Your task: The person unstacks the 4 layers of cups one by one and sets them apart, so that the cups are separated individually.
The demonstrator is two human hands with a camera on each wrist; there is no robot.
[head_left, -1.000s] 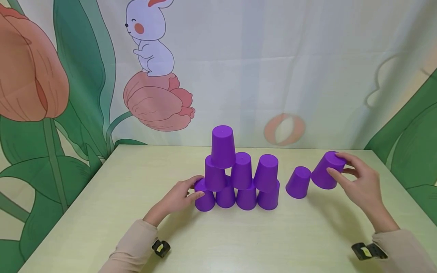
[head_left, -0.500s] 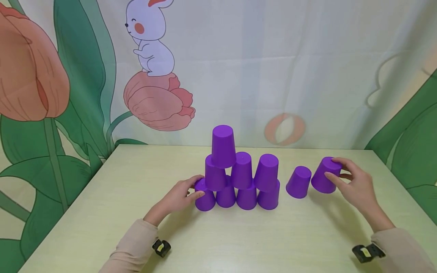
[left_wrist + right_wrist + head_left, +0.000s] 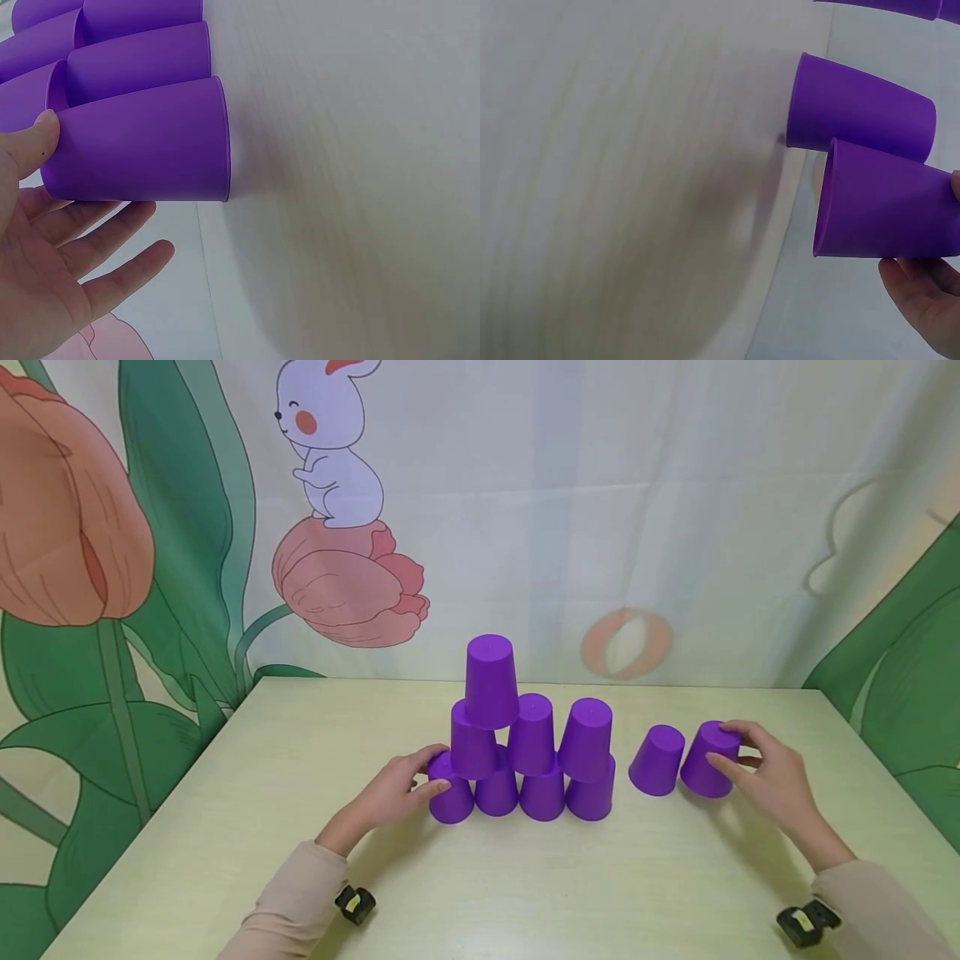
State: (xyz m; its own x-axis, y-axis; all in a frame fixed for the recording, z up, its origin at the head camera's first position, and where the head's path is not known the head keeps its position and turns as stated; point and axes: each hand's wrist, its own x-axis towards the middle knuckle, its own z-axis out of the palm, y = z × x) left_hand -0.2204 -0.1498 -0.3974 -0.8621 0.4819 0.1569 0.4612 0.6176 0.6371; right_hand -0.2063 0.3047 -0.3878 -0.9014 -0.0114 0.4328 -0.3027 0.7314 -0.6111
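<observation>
My left hand (image 3: 397, 789) holds the upside-down purple cup (image 3: 451, 802) at the left end of the stack's bottom row. Its thumb lies on the near side of that cup (image 3: 142, 146) and its fingers reach round the far side. To the right, my right hand (image 3: 776, 777) grips another upside-down purple cup (image 3: 705, 768) between thumb and fingers. This cup is slightly tilted, low over the table. Close on its left stands a single purple cup (image 3: 657, 762); the two overlap in the right wrist view.
Purple cups form a stepped stack: several in the bottom row, three in the middle row, including a right-hand cup (image 3: 587, 739), and one top cup (image 3: 491, 681) on the left. The pale table (image 3: 525, 893) ends at a printed curtain (image 3: 487, 527).
My right hand has lowered its cup toward the table and moved slightly left, close to the single standing cup. My left hand and the stack stay still.
</observation>
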